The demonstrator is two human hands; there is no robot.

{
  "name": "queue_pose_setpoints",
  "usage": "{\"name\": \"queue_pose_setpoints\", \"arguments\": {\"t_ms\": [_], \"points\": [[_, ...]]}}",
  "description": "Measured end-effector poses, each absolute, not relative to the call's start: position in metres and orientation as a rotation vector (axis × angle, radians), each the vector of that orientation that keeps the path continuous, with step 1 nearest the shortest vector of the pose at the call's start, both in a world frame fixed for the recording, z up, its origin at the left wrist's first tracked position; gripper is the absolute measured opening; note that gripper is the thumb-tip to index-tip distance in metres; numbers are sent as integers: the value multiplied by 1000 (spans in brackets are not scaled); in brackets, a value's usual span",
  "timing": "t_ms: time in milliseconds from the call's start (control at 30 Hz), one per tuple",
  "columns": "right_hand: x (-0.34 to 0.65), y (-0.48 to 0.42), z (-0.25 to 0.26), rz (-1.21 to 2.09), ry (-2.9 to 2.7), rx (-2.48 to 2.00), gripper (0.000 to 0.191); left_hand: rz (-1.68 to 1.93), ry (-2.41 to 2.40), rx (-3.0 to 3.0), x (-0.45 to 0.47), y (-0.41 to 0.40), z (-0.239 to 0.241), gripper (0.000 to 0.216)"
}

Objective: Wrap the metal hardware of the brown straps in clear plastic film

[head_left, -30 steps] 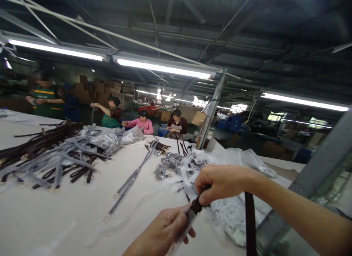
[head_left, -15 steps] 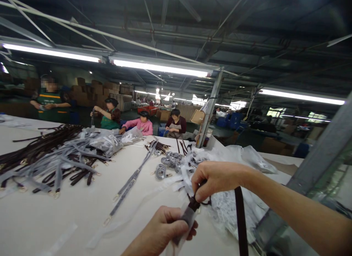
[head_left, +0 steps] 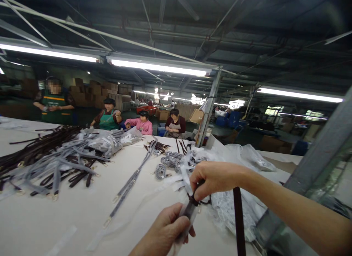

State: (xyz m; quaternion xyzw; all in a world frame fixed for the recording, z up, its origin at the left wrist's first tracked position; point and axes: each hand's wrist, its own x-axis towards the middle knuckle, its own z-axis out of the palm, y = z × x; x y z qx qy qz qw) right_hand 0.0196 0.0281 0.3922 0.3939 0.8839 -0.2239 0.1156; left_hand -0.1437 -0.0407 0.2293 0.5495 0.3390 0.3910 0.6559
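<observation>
My left hand (head_left: 165, 232) grips a narrow clear plastic sleeve (head_left: 183, 223) with the end of a dark brown strap inside it, low in the middle of the view. My right hand (head_left: 214, 177) pinches the same dark brown strap (head_left: 238, 219) just above the sleeve. From there the strap loops under my right wrist and hangs down out of view. Both hands hover over a white table (head_left: 68, 212).
A heap of brown and grey straps (head_left: 52, 153) covers the table's left side. A long grey strap (head_left: 132, 182) and coiled grey straps (head_left: 169, 162) lie mid-table, clear bags (head_left: 242, 204) at right. Several people work at the far edge. A steel post (head_left: 209, 109) rises behind.
My hands have drawn slightly closer together and the strap end sits deeper in the sleeve. The view has shifted a little to the left.
</observation>
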Motion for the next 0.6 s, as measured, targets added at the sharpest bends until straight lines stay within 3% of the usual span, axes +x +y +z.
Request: {"name": "queue_pose_setpoints", "arguments": {"t_ms": [133, 267, 600], "points": [[21, 32, 388, -731, 2570, 1152, 16, 870, 783, 1265, -145, -41, 226, 60], [18, 30, 382, -767, 2537, 1158, 16, 900, 781, 1288, -142, -42, 227, 72], [30, 36, 367, -928, 2479, 1185, 16, 904, 730, 1258, -141, -43, 217, 62]]}}
